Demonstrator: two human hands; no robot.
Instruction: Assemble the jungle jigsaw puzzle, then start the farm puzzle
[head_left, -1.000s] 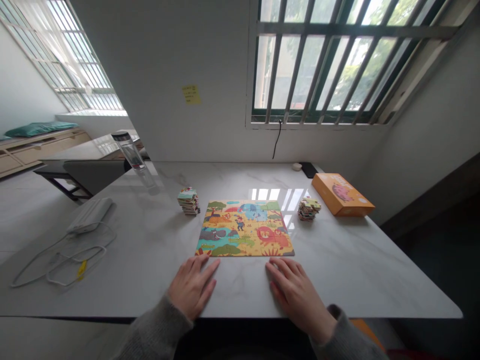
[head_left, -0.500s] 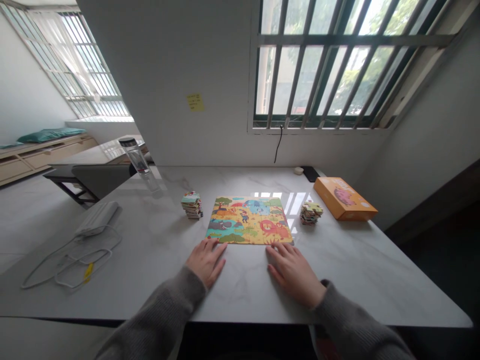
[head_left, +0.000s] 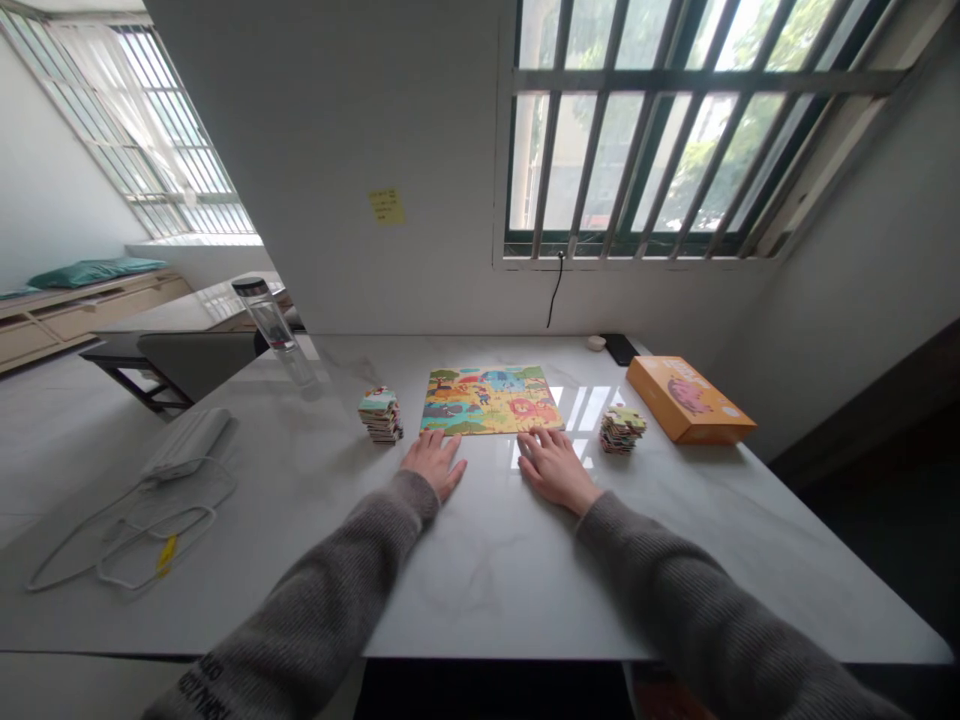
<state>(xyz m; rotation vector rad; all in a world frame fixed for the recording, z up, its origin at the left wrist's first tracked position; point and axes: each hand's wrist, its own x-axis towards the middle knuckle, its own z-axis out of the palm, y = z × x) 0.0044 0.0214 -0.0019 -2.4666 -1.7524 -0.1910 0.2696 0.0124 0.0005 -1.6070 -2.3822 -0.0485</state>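
Grey-cuffed, a left hand (head_left: pixel 436 465) and a right hand (head_left: pixel 555 468) lie palm-down on a white marbled table (head_left: pixel 480 570), fingers loosely spread and gripping nothing. Their tips appear to touch the near edge of a cardboard puzzle (head_left: pixel 487 402), one hand towards each end of that edge; whether they bear down on it cannot be told. Matched, gentle contact from both hands should keep the sheet square, while fingertips held low against the edge, rather than pressed across the seams, should spare the joints from buckling.

The puzzle lies flat and face-up at mid-table, between two stacks, with no gap visible in its picture: yellow ground, green trees, blue water to the left, a blue elephant near the top and a reddish-orange lion at the lower right. Its seams are too fine to follow at this size.

Farther out, a left stack of pieces (head_left: pixel 381 415) and a right stack of pieces (head_left: pixel 622 430) stand apart from the puzzle, each a little uneven. Beyond the right one sits an orange box (head_left: pixel 690 398), near a black phone (head_left: pixel 620 349); across the table, a clear bottle (head_left: pixel 264 312) stands at the far left.
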